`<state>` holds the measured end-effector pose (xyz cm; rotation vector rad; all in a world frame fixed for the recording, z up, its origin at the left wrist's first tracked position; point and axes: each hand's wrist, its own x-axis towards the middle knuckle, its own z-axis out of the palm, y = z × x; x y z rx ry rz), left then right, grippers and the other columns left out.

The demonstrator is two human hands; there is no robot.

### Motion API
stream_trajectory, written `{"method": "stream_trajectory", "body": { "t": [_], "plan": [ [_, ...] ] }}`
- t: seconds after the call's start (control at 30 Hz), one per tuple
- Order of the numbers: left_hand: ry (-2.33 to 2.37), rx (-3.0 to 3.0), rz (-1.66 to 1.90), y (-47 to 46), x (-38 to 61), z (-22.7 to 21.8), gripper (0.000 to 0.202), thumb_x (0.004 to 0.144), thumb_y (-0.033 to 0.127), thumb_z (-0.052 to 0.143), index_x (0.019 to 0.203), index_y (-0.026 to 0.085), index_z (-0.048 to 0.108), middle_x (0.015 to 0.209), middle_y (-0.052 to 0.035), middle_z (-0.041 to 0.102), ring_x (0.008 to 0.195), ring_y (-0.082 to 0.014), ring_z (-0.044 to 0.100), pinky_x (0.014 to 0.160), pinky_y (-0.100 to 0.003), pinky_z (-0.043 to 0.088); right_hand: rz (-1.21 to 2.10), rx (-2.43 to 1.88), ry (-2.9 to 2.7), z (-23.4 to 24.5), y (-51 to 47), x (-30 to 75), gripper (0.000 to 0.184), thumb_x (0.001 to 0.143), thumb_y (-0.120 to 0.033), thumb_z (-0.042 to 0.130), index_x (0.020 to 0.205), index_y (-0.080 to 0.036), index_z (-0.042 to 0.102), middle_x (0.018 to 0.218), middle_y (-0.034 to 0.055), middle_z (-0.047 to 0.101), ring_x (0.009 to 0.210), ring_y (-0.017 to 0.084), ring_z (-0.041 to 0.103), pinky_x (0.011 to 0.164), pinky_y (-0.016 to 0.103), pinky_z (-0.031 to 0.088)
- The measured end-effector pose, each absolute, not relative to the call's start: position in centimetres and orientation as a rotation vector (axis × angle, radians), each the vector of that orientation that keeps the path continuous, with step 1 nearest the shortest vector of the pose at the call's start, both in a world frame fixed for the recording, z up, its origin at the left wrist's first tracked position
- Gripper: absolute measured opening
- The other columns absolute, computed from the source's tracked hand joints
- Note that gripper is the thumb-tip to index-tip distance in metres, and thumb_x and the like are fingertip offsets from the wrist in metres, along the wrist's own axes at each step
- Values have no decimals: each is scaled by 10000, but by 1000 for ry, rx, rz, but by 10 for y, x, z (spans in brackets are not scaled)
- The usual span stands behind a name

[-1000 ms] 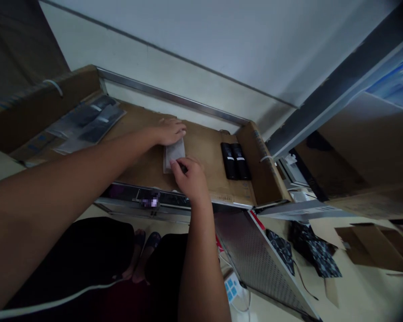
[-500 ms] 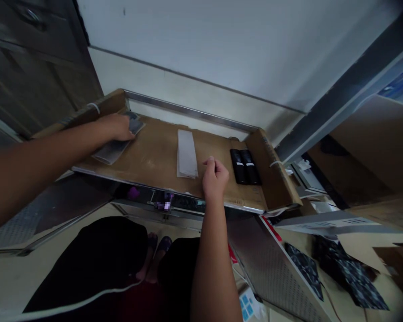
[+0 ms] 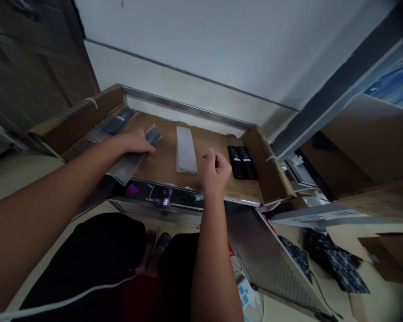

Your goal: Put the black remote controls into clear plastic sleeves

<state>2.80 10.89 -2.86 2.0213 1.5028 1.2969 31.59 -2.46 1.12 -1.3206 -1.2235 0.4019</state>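
- Since half a second ago, the left hand [image 3: 136,142] has come away from the far left corner. It has pulled a clear bag [image 3: 126,164] along with it, toward the middle of the desk [image 3: 161,163].
- That hand lies palm down on the top part of the bag. Its fingers are bent over the bag and hold it.
- The left arm is stretched out long. It comes in from the bottom left and slants up across the view.
- The clear bag lies slanted on the brown cardboard top. Its lower end sticks out past the front edge of the desk. Something dark shows inside it by the fingertips.
- The right hand [image 3: 216,166] has hardly moved. It is curled into a loose fist with the thumb against the fingers.
- The right arm comes almost straight up from the bottom middle, and the wrist is bent a little.
- This fist is near the front edge, between a flat white bag [image 3: 186,150] and two black remotes [image 3: 241,162]. I cannot tell if it touches the desk.
- The flat white bag lies long and straight in the middle, and neither of the hands touches it.
- The two black remotes lie side by side, touching, just beside the cardboard flap [image 3: 270,167] on the right.
- A pile of bagged remotes [image 3: 112,123] stays in the back left corner.
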Motion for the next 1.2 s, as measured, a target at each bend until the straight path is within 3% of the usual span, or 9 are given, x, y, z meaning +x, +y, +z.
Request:
{"method": "stream_trajectory", "body": {
  "t": [0.1, 0.2, 0.33, 0.5, 0.67, 0.87, 1.03, 1.2],
  "plan": [
    [1778, 1689, 940, 74, 46, -9, 378, 534, 271, 981, 642, 173, 632, 428, 113, 459, 399, -75, 399, 461, -222, 286, 480, -1263, -1320, 26, -34, 310, 383, 968, -486, 543, 761, -192, 676, 650, -9, 556, 669, 148, 521, 656, 280, 400],
    [1566, 1288, 1109, 32, 71, 14, 303, 712, 371, 869, 918, 192, 738, 644, 34, 671, 513, -149, 565, 473, -243, 402, 748, -1251, -1465, 36, -42, 303, 371, 938, -536, 615, 833, -189, 691, 711, -2, 609, 667, 137, 545, 642, 274, 421],
    [1379, 1012, 1496, -9, 110, 38, 279, 743, 408, 850, 866, 211, 696, 706, 20, 642, 562, -148, 570, 498, -256, 454, 1226, -1188, -1544, 45, -51, 290, 432, 842, -587, 742, 969, -177, 698, 864, 30, 691, 761, 152, 621, 678, 273, 487],
    [1158, 1397, 1809, -24, 142, 60, 340, 748, 421, 917, 833, 177, 695, 751, 13, 609, 664, -112, 548, 573, -215, 427, 1591, -957, -1462, 42, -50, 282, 299, 819, -430, 777, 947, -192, 649, 864, 19, 710, 759, 163, 671, 700, 293, 548],
    [783, 1401, 1929, -26, 137, 68, 473, 907, 594, 750, 741, 172, 617, 698, 22, 487, 630, -86, 480, 562, -202, 428, 1710, -858, -1413, 33, -45, 294, 253, 792, -330, 778, 927, -206, 602, 853, 7, 715, 688, 138, 682, 673, 289, 582],
    [879, 1490, 2034, -21, 122, 65, 462, 991, 453, 695, 629, 184, 592, 559, 17, 526, 481, -104, 521, 425, -236, 447, 1776, -927, -1441, 30, -44, 306, 264, 763, -354, 803, 882, -212, 614, 807, 2, 718, 678, 131, 678, 630, 262, 582],
    [957, 1557, 2114, -20, 123, 67, 447, 1031, 333, 618, 612, 180, 584, 521, 31, 511, 444, -95, 501, 397, -239, 386, 1758, -940, -1462, 28, -43, 310, 247, 739, -333, 815, 827, -204, 624, 759, -11, 703, 646, 115, 651, 602, 238, 562],
    [1135, 1686, 2082, -25, 123, 70, 481, 1061, 332, 569, 611, 175, 636, 532, 22, 575, 470, -89, 533, 444, -252, 372, 1743, -946, -1540, 23, -40, 316, 259, 754, -343, 834, 829, -192, 638, 744, -14, 689, 627, 113, 633, 582, 236, 527]
  ]
}}
